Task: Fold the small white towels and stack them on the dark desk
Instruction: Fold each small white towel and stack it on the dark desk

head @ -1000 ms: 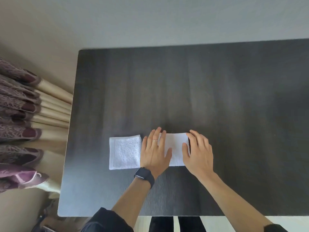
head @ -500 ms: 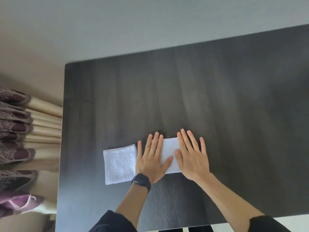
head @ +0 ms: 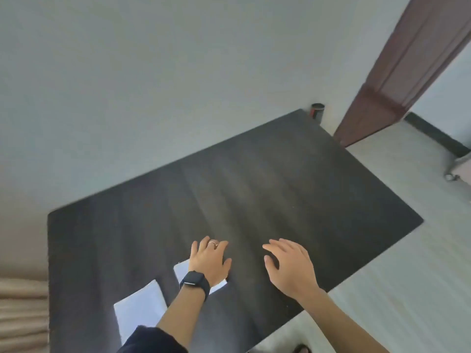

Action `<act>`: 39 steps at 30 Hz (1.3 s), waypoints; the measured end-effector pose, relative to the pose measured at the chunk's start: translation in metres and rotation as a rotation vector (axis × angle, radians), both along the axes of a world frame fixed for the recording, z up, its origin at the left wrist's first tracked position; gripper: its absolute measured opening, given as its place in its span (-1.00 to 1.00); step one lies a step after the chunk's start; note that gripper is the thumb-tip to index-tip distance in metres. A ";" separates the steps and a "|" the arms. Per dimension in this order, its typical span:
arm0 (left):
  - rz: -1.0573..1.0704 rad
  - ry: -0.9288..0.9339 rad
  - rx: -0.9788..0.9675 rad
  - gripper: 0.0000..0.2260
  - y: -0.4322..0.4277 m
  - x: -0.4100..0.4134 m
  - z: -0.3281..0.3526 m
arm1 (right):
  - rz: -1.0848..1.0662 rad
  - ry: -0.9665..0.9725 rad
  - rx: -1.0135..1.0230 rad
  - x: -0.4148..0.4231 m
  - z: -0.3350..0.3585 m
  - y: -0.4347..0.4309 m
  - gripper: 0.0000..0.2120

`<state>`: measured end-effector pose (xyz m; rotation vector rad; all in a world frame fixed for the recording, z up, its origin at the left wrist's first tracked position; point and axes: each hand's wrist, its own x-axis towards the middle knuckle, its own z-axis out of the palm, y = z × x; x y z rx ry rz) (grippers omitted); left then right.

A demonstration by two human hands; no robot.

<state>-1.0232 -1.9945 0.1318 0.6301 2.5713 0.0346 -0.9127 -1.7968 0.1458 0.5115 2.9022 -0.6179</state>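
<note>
A dark wood-grain bench (head: 280, 187) seen from above, tilted in the view, with pale walls beyond it. Two small white towels lie on its near left part. One folded towel (head: 139, 309) sits closest to the person, partly hidden by a dark sleeve (head: 153, 340). A strip of bare bench separates it from the second towel (head: 182, 272), which lies just beyond and to the right.

The left hand (head: 210, 261) lies palm down on that second towel and covers most of it, fingers extended away from the person. It wears a ring (head: 212, 242) and a black watch (head: 195, 281) on the wrist. The right hand (head: 290, 266) is over bare bench to the right, well off both towels, fingers loosely spread and holding nothing; whether it touches the surface is unclear.

A brown door (head: 407, 72) stands at the far right, and beige curtain folds (head: 23, 314) show at the near left.
</note>
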 end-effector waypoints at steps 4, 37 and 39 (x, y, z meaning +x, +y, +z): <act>-0.165 0.062 0.155 -0.55 0.107 0.019 0.049 | -0.311 0.154 -0.025 0.078 0.066 0.086 -0.69; -1.220 0.012 1.123 -0.66 0.905 0.613 0.273 | -1.407 0.594 0.603 0.741 0.265 0.635 -0.69; -1.232 -0.012 1.116 -0.65 0.953 0.631 0.276 | -1.445 0.586 0.595 0.757 0.267 0.675 -0.69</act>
